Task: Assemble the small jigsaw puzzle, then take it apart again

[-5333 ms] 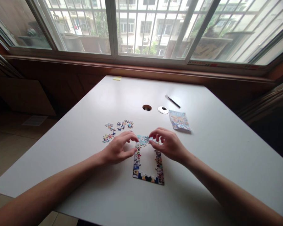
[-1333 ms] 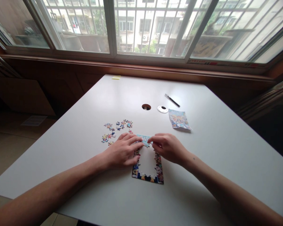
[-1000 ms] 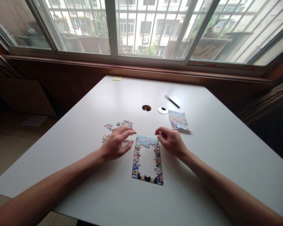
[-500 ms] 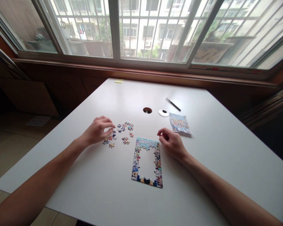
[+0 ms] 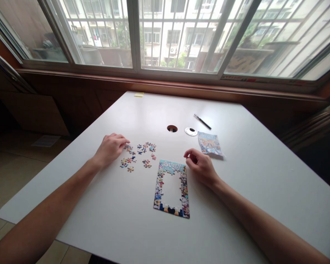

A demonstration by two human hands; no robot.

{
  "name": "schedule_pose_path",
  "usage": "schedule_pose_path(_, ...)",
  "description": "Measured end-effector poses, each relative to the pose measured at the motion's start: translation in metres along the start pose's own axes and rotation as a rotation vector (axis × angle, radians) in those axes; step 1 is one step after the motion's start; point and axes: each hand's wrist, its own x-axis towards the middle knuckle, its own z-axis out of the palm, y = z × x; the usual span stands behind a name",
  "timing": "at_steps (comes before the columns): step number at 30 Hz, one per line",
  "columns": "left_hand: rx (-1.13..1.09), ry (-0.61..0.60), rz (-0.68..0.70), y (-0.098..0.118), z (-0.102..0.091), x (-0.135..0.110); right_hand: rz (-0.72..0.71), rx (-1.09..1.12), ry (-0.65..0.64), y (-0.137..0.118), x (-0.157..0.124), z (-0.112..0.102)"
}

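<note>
A jigsaw puzzle frame [image 5: 172,167], its border joined and its middle bare, lies flat on the white table [image 5: 250,176]. Several loose puzzle pieces [image 5: 139,156] are scattered to its left. My left hand [image 5: 110,148] rests at the left edge of those pieces, fingers curled together, with whatever they hold hidden. My right hand [image 5: 199,165] lies on the table next to the frame's top right corner. It is loosely closed, thumb near the index finger, with nothing visible in it.
A printed puzzle packet [image 5: 209,143] lies beyond my right hand. Behind it are a black pen [image 5: 202,121], a round cable hole [image 5: 172,128] with its ring cap [image 5: 191,131] beside it, and a yellow sticky note [image 5: 139,95] at the far edge. Windows run along the wall.
Both hands have left the frame's top edge. My left hand moved left to the loose pieces and curled there. My right hand drew back to the frame's top right corner.
</note>
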Motion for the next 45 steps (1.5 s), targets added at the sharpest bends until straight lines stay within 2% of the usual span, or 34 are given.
schedule_pose_path(7,-0.060,-0.100,0.054,-0.008,-0.005,0.001,-0.006,0.001,-0.004,0.003,-0.001,-0.001)
schedule_pose_path(16,-0.216,-0.168,0.036,-0.007,-0.008,0.001,-0.002,0.009,-0.006,0.001,-0.003,-0.002)
schedule_pose_path(21,-0.217,-0.161,0.071,-0.011,-0.011,0.001,-0.006,0.008,-0.004,0.001,-0.003,-0.004)
schedule_pose_path(25,-0.213,-0.208,0.095,-0.014,-0.012,0.001,-0.009,0.013,-0.003,0.001,-0.003,-0.004)
schedule_pose_path(32,-0.213,-0.199,0.030,-0.018,-0.017,0.000,-0.014,0.019,-0.011,0.002,-0.003,-0.003)
schedule_pose_path(35,-0.425,-0.151,-0.078,-0.002,-0.018,0.000,-0.015,0.022,-0.007,0.003,-0.003,-0.002)
schedule_pose_path(38,-0.852,-0.174,-0.130,0.033,-0.014,0.000,-0.020,0.038,0.007,0.002,-0.003,-0.001)
schedule_pose_path(41,-1.124,-0.297,-0.131,0.074,-0.005,0.003,-0.059,0.099,-0.004,-0.007,-0.004,-0.001)
schedule_pose_path(45,-1.312,-0.407,-0.090,0.117,0.008,0.013,-0.180,0.215,-0.131,-0.025,-0.009,-0.007)
